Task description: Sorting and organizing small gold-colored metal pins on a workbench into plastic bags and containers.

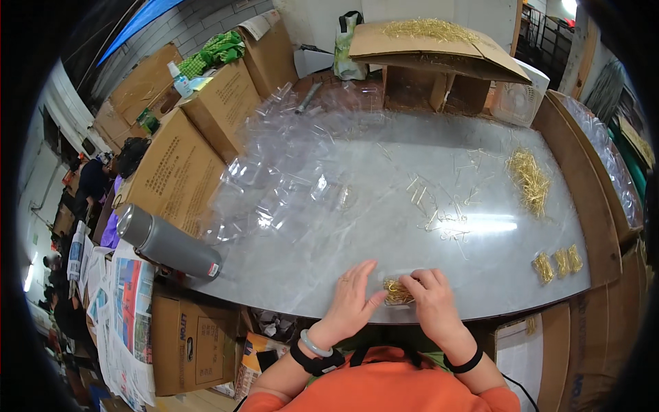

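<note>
A small bundle of gold wire hooks point(397, 292) lies near the table's front edge, between my hands. It seems to sit in clear plastic, though the lower part is hard to make out. From the right, my right hand point(434, 302) curls its fingers over the bundle's end. My left hand point(351, 296) stands on the other side with fingers stretched out, its thumb tip close to the bundle's left end. Loose gold hooks point(439, 213) are scattered further up the table. Beyond them at the right is a larger pile of gold hooks point(528, 182).
Clear plastic boxes point(281, 178) heap up on the table's left half. A grey bottle point(168, 240) lies tilted at the left edge. Three gold bundles point(561, 263) rest at the right. Cardboard boxes point(175, 161) line the left; a wooden board point(583, 185) borders the right.
</note>
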The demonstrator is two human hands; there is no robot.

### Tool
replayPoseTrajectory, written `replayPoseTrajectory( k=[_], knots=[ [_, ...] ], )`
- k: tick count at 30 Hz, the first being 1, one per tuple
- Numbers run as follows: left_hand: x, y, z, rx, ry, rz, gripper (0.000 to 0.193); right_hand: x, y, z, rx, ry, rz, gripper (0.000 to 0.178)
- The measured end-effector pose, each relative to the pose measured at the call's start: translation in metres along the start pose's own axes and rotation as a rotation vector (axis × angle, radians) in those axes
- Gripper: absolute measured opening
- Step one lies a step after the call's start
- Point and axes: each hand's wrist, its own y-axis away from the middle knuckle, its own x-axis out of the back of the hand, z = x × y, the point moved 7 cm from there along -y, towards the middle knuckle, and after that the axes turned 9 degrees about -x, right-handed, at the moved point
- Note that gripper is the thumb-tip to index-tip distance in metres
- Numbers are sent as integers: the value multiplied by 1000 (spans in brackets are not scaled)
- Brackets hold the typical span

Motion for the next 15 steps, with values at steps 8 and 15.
replayPoseTrajectory(
  k=[8,15],
  knots=[
    [-14,-4,13,-77,-106,-210,71,8,-23,3,26,-153,-41,32],
    [-16,-7,13,-89,-131,-200,69,-1,12,29,-256,-380,27,57]
  ],
)
